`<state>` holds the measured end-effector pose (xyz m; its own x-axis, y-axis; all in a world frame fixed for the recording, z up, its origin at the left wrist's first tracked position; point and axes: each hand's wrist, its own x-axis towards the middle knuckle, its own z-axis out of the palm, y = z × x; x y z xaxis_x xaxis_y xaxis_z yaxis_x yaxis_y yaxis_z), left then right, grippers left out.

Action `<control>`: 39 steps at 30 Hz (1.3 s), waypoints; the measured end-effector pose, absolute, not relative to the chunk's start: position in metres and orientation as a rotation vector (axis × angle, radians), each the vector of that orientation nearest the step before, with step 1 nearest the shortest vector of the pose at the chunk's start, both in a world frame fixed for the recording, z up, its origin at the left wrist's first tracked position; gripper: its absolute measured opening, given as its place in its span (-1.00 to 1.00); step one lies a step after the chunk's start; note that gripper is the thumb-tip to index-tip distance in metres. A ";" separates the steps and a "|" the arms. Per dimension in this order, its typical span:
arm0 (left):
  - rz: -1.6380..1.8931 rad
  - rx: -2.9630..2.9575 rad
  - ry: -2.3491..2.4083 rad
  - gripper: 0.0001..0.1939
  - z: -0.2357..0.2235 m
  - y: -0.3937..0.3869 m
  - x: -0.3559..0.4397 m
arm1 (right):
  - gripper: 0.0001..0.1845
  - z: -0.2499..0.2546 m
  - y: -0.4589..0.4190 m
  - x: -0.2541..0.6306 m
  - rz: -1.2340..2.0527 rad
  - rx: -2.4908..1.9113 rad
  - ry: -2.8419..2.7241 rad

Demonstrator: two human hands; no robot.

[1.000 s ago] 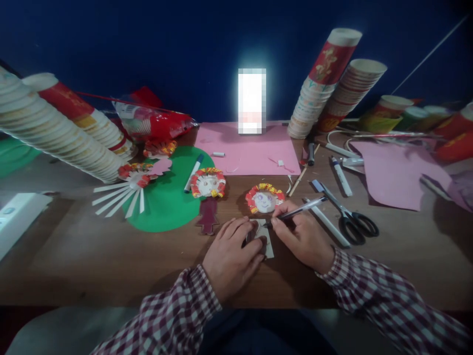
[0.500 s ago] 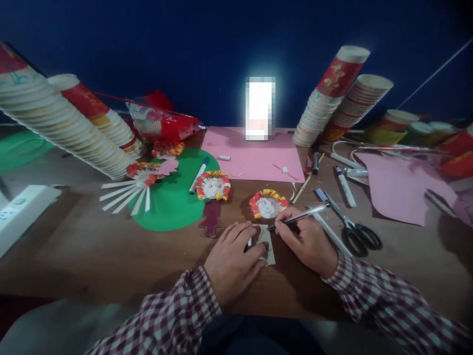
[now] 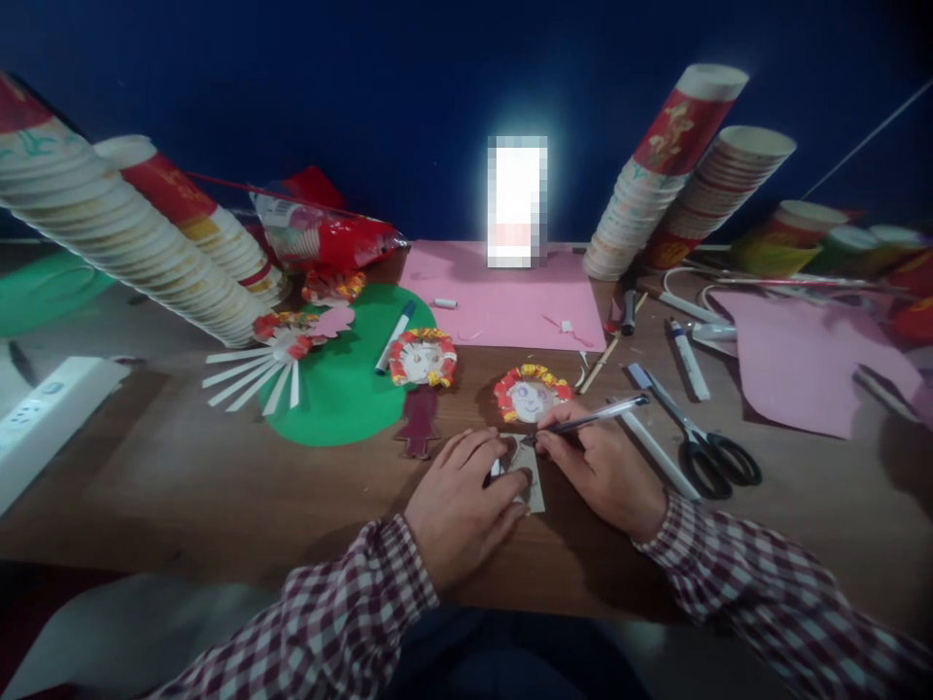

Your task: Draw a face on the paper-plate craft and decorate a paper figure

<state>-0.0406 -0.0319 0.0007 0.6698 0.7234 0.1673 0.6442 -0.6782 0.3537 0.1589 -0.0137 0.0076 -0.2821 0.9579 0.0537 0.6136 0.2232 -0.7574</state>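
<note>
Presses with the curved, spread left hand (image 3: 461,501) on a pale paper slip (image 3: 536,492), flat on the tabletop (image 3: 211,496), long axis running away from the body, far end leaning slightly left; cannot tell whether grasping anything beneath. Pinches a clear pen (image 3: 599,413) in the right hand (image 3: 619,476), tip aimed down-left at the slip's far end, rear slanting up-right toward the scissors (image 3: 698,439).

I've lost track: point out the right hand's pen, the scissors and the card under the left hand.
Pen (image 3: 601,412): head view, on its barrel.
Scissors (image 3: 690,434): head view, where blades meet handles.
Card (image 3: 537,481): head view, uncovered right part.
</note>
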 end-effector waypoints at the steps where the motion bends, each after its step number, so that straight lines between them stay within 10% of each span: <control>1: 0.425 2.621 1.095 -0.75 0.000 -0.032 -0.041 | -0.87 0.008 -0.013 0.159 0.853 -1.451 -1.988; 39: 0.410 2.635 1.093 -0.73 -0.001 -0.031 -0.041 | -0.85 0.009 -0.014 0.161 0.801 -1.429 -2.043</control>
